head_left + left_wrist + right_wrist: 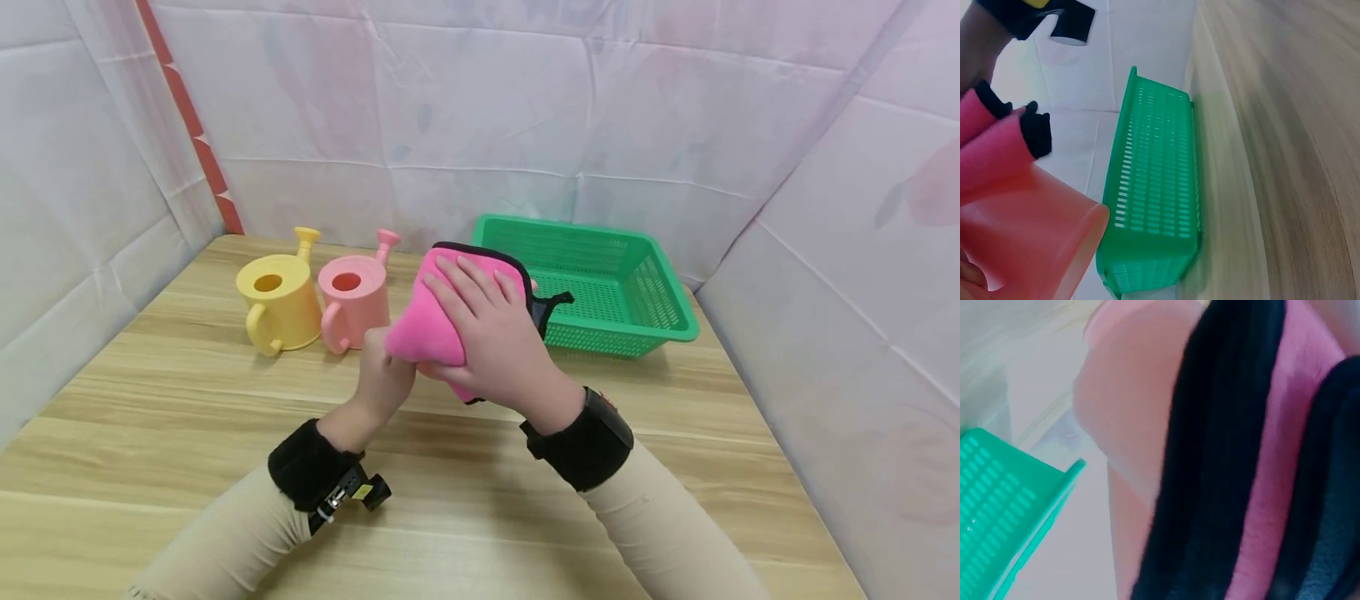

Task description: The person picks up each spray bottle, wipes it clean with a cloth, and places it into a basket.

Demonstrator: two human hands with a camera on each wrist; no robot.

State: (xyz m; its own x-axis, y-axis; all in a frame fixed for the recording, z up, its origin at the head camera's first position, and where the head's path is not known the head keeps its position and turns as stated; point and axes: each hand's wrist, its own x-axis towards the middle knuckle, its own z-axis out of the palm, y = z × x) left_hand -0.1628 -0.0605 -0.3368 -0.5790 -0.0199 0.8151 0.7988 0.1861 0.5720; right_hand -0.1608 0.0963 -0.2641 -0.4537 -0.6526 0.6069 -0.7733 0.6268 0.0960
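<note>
A pink cloth with black edging [427, 329] is draped over a pink watering can [1029, 231], which it mostly hides in the head view. My left hand [386, 375] grips the can by its handle; its fingers [971, 275] show there in the left wrist view. On top, my right hand [498, 350] holds the cloth against the can, fingers spread over it and thumb lower down. The right wrist view shows the can's pale pink side [1132, 394] beside the folded dark and pink cloth [1260, 506].
A yellow watering can [296, 308] and another pink watering can [367, 296] stand side by side at the back left of the wooden table [450, 517]. Behind the hands to the right sits a green perforated basket [667, 292]. Fabric walls [480, 108] enclose the back and sides.
</note>
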